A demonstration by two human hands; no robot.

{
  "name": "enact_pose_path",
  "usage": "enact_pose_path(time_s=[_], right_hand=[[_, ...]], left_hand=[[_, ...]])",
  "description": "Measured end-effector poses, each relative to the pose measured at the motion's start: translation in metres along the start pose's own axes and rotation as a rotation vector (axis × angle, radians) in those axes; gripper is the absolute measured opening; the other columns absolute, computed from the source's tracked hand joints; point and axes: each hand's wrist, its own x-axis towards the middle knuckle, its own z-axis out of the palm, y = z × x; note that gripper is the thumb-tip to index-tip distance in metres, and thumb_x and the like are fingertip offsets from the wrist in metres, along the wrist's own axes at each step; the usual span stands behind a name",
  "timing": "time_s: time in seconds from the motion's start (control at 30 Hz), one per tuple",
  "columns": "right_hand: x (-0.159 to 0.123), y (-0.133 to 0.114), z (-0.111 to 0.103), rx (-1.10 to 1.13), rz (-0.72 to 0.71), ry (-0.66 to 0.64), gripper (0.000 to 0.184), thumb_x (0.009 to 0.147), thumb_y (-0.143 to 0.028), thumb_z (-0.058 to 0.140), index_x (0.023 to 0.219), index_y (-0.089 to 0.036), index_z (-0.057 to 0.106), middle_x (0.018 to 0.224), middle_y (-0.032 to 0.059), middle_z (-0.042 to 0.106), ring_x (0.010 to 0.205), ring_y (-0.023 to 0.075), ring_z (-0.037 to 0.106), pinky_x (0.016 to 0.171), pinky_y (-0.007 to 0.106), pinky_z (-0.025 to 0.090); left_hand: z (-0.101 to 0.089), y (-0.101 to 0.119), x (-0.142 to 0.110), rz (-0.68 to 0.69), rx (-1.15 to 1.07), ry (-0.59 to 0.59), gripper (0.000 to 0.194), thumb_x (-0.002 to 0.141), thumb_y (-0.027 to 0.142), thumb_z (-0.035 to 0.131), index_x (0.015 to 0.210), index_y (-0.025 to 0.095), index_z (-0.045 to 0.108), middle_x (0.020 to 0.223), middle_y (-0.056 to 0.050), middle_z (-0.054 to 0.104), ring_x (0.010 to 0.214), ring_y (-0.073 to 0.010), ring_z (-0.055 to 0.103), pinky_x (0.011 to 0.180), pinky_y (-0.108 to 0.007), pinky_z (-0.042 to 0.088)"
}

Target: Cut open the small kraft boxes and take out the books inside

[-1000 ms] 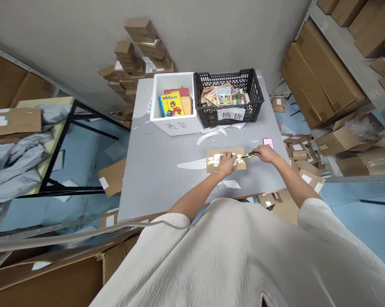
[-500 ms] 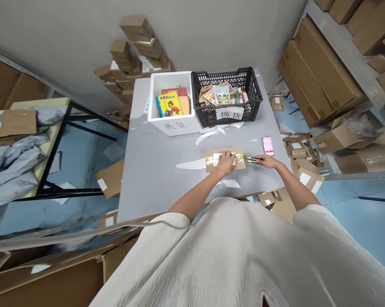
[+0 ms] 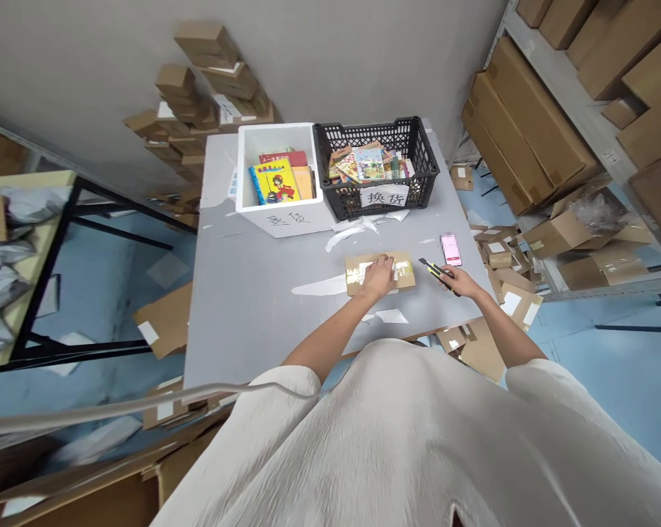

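A small brown cardboard box (image 3: pixel 406 272) with shiny tape and a white label lies flat on the grey table (image 3: pixel 253 293). My left hand (image 3: pixel 379 276) rests on top of it, fingers curled and holding it against the surface. To the right of the box, my right hand (image 3: pixel 460 282) is closed around a black and yellow utility knife (image 3: pixel 433 270). The knife's tip points up and left, apart from the box. Just beyond that hand lies a phone (image 3: pixel 451 249) with a pink screen.
A white foam box (image 3: pixel 286 219) with books and a black plastic crate (image 3: pixel 429 179) with booklets stand at the table's back. Paper scraps (image 3: pixel 390 316) lie about. Cartons are stacked behind (image 3: pixel 209 47) and on the right-hand shelf (image 3: pixel 561 66). A black-framed rack (image 3: pixel 50 274) is at left.
My right hand has drawn the utility knife away from the box's right end and turned it to point up and left. My left hand stays on the box. The view has shifted slightly.
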Motion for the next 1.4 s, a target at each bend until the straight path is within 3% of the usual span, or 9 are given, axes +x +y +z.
enact_pose_path(time_s=[0.1,0.27,0.47,0.63,0.8,0.97,1.13,1.4], right_hand=[[-0.003,-0.015,0.000,-0.079,-0.056,0.043,0.047,0.111,-0.058,0.054,0.134,-0.020,0.071,0.101,0.0087,0.084,0.088,0.0230,0.076,0.081,0.033,0.062],[-0.008,-0.034,0.006,-0.438,-0.210,0.054,0.044,0.116,-0.047,0.052,0.144,-0.026,0.078,0.128,0.0111,0.083,0.118,0.0303,0.075,0.105,0.042,0.058],[-0.002,-0.036,0.012,-0.731,-0.247,0.054,0.048,0.112,-0.039,0.062,0.157,-0.025,0.074,0.125,0.0148,0.079,0.117,0.0330,0.069,0.107,0.043,0.052],[0.002,-0.033,0.010,-0.747,-0.244,-0.002,0.049,0.112,-0.038,0.063,0.160,-0.029,0.072,0.124,0.0133,0.078,0.115,0.0313,0.069,0.104,0.040,0.050],[0.001,-0.029,0.013,-0.749,-0.249,0.026,0.049,0.113,-0.040,0.062,0.160,-0.028,0.072,0.125,0.0142,0.078,0.115,0.0318,0.068,0.106,0.042,0.050],[-0.003,-0.019,0.024,-0.722,-0.256,0.102,0.051,0.115,-0.044,0.055,0.162,-0.028,0.070,0.127,0.0150,0.077,0.118,0.0333,0.067,0.107,0.045,0.051],[-0.002,-0.014,0.033,-0.690,-0.231,0.138,0.053,0.116,-0.048,0.052,0.162,-0.028,0.070,0.128,0.0150,0.076,0.122,0.0341,0.065,0.109,0.045,0.050],[0.005,-0.016,0.038,-0.693,-0.227,0.154,0.054,0.117,-0.049,0.048,0.162,-0.029,0.070,0.127,0.0148,0.076,0.120,0.0339,0.064,0.107,0.045,0.050]], left_hand=[[-0.001,0.001,0.003,-0.014,0.012,0.015,0.068,0.099,0.017,0.066,0.163,0.028,0.051,0.168,-0.018,0.051,0.148,-0.0398,0.054,0.120,-0.055,0.047],[-0.005,0.001,0.008,0.013,0.014,0.039,0.071,0.094,0.011,0.066,0.160,0.029,0.051,0.166,-0.018,0.052,0.156,-0.0394,0.044,0.126,-0.060,0.037],[-0.010,-0.002,0.015,-0.019,-0.019,0.006,0.068,0.097,0.013,0.060,0.162,0.029,0.049,0.161,-0.018,0.056,0.154,-0.0395,0.045,0.122,-0.059,0.037],[-0.008,-0.004,0.011,0.047,0.026,0.044,0.069,0.100,0.016,0.055,0.167,0.026,0.045,0.158,-0.021,0.058,0.152,-0.0399,0.046,0.124,-0.058,0.034],[-0.008,-0.001,0.011,0.080,0.082,0.040,0.077,0.096,0.016,0.056,0.172,0.020,0.040,0.158,-0.025,0.057,0.149,-0.0418,0.047,0.127,-0.060,0.031],[0.000,-0.001,0.007,0.079,0.057,0.084,0.081,0.096,0.018,0.055,0.175,0.019,0.036,0.171,-0.025,0.051,0.159,-0.0408,0.042,0.130,-0.059,0.030],[0.010,-0.003,-0.001,0.094,0.013,0.118,0.080,0.098,0.018,0.049,0.176,0.013,0.037,0.182,-0.026,0.040,0.169,-0.0402,0.034,0.136,-0.060,0.022],[0.011,-0.004,-0.005,0.082,0.023,0.126,0.083,0.101,0.022,0.050,0.181,0.022,0.030,0.183,-0.021,0.042,0.171,-0.0391,0.035,0.136,-0.064,0.021]])
